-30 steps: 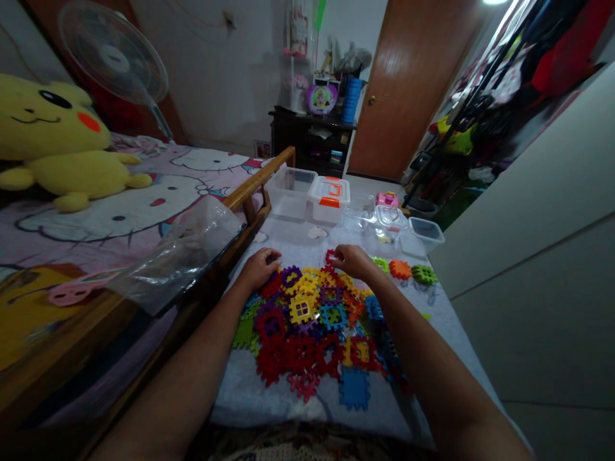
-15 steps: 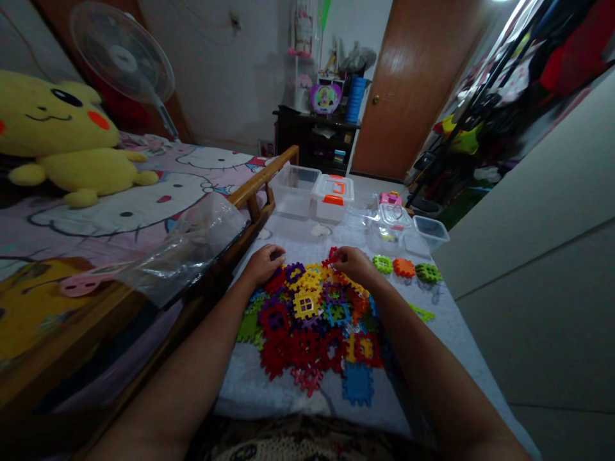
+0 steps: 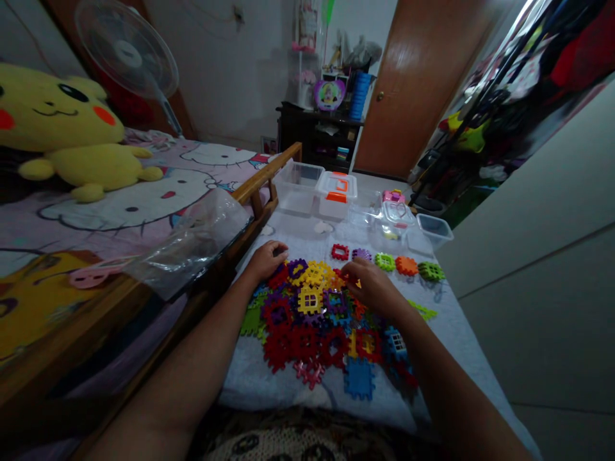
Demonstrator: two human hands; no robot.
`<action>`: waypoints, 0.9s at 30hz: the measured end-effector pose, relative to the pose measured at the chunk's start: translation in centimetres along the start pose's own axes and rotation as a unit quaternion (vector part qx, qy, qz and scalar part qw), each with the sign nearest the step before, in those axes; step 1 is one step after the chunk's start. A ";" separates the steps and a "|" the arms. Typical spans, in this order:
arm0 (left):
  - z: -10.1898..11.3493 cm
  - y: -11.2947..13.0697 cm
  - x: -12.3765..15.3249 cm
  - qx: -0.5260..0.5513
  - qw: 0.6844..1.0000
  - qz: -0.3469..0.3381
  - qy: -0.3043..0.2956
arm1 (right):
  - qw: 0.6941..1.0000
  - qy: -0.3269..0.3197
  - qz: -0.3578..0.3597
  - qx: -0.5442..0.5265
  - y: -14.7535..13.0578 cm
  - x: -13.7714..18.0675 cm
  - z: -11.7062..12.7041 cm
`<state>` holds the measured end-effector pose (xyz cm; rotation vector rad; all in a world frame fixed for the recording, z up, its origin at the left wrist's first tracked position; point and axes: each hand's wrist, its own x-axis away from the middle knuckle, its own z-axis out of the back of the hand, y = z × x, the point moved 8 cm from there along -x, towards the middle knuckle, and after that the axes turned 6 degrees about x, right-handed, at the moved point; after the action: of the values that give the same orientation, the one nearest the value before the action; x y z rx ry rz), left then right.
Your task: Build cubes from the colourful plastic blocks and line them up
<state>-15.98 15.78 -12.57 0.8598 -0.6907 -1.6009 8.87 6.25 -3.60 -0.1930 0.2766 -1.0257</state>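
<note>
A heap of notched plastic building tiles lies on the cloth, in red, yellow, purple, blue, green and orange. My left hand (image 3: pixel 269 261) rests at the heap's far left edge, fingers loosely curved and apart, holding nothing. At the heap's right side, my right hand (image 3: pixel 369 283) reaches down with its bent fingers among red and orange tiles; its fingertips are partly hidden. Beyond the heap runs a row: a red frame tile (image 3: pixel 339 251), a purple tile (image 3: pixel 362 255), a light green tile (image 3: pixel 385 262), an orange tile (image 3: pixel 406 266) and a dark green tile (image 3: pixel 431 271). A yellow window tile (image 3: pixel 310 300) tops the heap.
Clear plastic boxes stand at the far end, among them a lidded box with orange clips (image 3: pixel 337 195) and an open tub (image 3: pixel 434 230). A wooden rail (image 3: pixel 262 182) borders the left, with a clear plastic bag (image 3: pixel 192 243) over it. A white panel rises on the right.
My right hand has left the red frame tile in the row and moved back right and nearer, onto the heap. The left hand has stayed nearly still. The view has shifted slightly.
</note>
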 end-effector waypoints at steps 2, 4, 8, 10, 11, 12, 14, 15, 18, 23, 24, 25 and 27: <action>0.0 0.0 0.0 -0.001 1.000 -0.002 0.001 | 0.999 -0.018 -0.001 0.042 -0.4 1.1 -0.4; 0.0 0.1 0.0 -0.003 1.000 -0.005 0.000 | 0.996 -0.047 0.000 0.082 -0.7 2.0 -0.9; 0.0 0.2 0.0 -0.009 1.000 -0.007 -0.003 | 0.989 -0.095 0.004 0.113 -1.2 2.8 -1.3; 0.0 0.3 0.0 -0.011 1.000 -0.007 -0.007 | 0.988 -0.114 0.006 0.104 -1.3 2.9 -1.2; 0.0 0.4 0.1 -0.013 1.000 -0.007 -0.009 | 0.988 -0.124 0.009 0.092 -1.4 2.9 -1.2; 0.0 0.4 0.1 -0.014 1.000 -0.006 -0.009 | 0.988 -0.133 0.012 0.076 -1.3 2.9 -1.1; 0.0 0.5 0.1 -0.014 1.000 -0.006 -0.010 | 0.990 -0.136 0.011 0.039 -0.8 2.9 -0.8; 0.0 0.5 0.1 -0.013 1.000 -0.006 -0.009 | 0.992 -0.128 0.002 0.022 -0.3 2.9 -0.6; 0.0 0.5 0.1 -0.009 1.000 -0.006 -0.008 | 0.996 -0.080 -0.040 0.002 1.8 2.9 0.2; 0.0 0.2 0.0 -0.005 1.000 -0.008 -0.007 | 0.994 -0.092 -0.060 -0.005 3.3 2.9 -0.9; 0.0 0.2 0.0 -0.007 1.000 -0.008 -0.007 | 0.993 -0.103 -0.062 -0.010 3.2 2.9 -1.3; 0.0 0.1 0.0 -0.009 1.000 -0.008 -0.008 | 0.992 -0.108 -0.064 -0.016 3.2 2.9 -1.5; 0.0 0.0 -0.1 -0.014 1.000 -0.007 -0.009 | 0.993 -0.094 -0.071 -0.020 3.2 2.7 -1.6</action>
<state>-15.93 15.82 -12.54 0.8315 -0.6748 -1.6289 12.28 5.49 -6.38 -0.3481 0.1143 -1.1354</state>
